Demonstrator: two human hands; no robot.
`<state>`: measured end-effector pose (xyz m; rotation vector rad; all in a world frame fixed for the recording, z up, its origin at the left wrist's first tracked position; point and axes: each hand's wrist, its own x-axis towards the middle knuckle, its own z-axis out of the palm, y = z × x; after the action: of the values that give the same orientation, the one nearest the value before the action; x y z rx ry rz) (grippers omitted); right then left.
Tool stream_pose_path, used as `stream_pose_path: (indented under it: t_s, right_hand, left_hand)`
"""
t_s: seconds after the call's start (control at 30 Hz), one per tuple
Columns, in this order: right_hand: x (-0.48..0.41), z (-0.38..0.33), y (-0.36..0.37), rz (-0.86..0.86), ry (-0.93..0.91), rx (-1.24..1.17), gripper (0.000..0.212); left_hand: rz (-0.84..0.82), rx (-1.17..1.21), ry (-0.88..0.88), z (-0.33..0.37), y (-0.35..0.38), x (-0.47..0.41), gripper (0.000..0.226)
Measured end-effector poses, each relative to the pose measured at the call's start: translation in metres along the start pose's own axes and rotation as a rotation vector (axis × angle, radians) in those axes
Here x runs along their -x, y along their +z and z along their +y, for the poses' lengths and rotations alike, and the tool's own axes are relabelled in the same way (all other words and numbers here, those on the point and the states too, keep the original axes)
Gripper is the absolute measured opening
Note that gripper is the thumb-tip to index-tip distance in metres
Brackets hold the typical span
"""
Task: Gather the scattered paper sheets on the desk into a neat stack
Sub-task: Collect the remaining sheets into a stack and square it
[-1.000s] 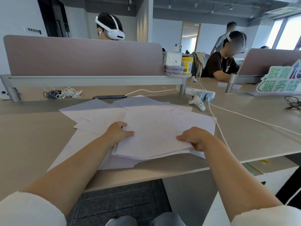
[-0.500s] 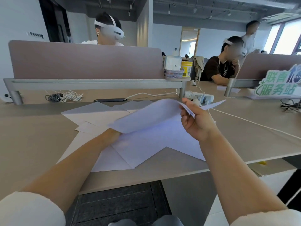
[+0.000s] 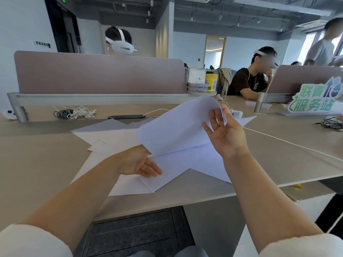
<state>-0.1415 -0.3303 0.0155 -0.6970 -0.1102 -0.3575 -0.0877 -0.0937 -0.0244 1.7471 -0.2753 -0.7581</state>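
Several white paper sheets (image 3: 104,131) lie scattered and overlapping on the beige desk (image 3: 37,164). My right hand (image 3: 225,135) is raised above the desk and pinches the top edge of a lifted bundle of sheets (image 3: 176,130), which curves up and tilts toward me. My left hand (image 3: 138,163) lies low at the bundle's lower left corner, its fingers straight and pointing right over the flat sheets (image 3: 200,164) beneath. Whether it grips the corner is hidden by the paper.
A dark phone (image 3: 128,116) and coiled cables (image 3: 74,113) lie behind the sheets under a grey partition (image 3: 100,73). A power strip (image 3: 236,114) and white cord (image 3: 289,144) run at right, near a green sign (image 3: 313,101). People sit beyond.
My right hand has lifted the bundle off the desk and raised it higher, curling its top edge. My left hand has slid from the bundle's left side to its lower corner.
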Motion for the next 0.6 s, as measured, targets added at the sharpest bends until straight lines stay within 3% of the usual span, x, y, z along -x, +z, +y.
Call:
stream_pose_path:
  t_s: [0.1,0.2,0.27,0.33,0.37,0.43,0.47,0.57,0.6]
  right_hand:
    - [0.002,0.003,0.001,-0.032,0.003,-0.007,0.018]
    - [0.001,0.003,-0.004,-0.064,0.003,-0.085,0.035]
    - [0.004,0.003,-0.003,-0.109,0.001,-0.143,0.041]
    - [0.006,0.003,0.0,-0.168,-0.006,-0.177,0.017]
    - [0.008,0.002,0.004,-0.191,-0.009,-0.194,0.015]
    - [0.007,0.001,0.004,-0.212,-0.012,-0.192,0.043]
    - [0.006,0.0,0.004,-0.212,-0.015,-0.197,0.045]
    - [0.01,-0.006,0.014,-0.165,0.001,-0.145,0.008]
    - [0.009,-0.007,0.013,-0.136,-0.003,-0.143,0.018]
  left_hand:
    - [-0.038,0.354,0.062,0.007,0.001,0.0,0.039]
    - [-0.013,0.571,0.087,0.014,0.0,0.0,0.041]
    - [0.002,0.605,0.1,0.019,0.0,0.001,0.043]
    - [0.059,0.579,0.152,0.026,0.0,0.002,0.043]
    - [0.079,0.56,0.182,0.029,0.001,0.004,0.043]
    - [0.089,0.538,0.225,0.033,0.002,0.007,0.044]
    - [0.086,0.538,0.234,0.036,0.002,0.009,0.045]
    - [0.116,0.524,0.281,0.043,0.003,0.015,0.042]
    - [0.13,0.539,0.303,0.046,0.004,0.016,0.039]
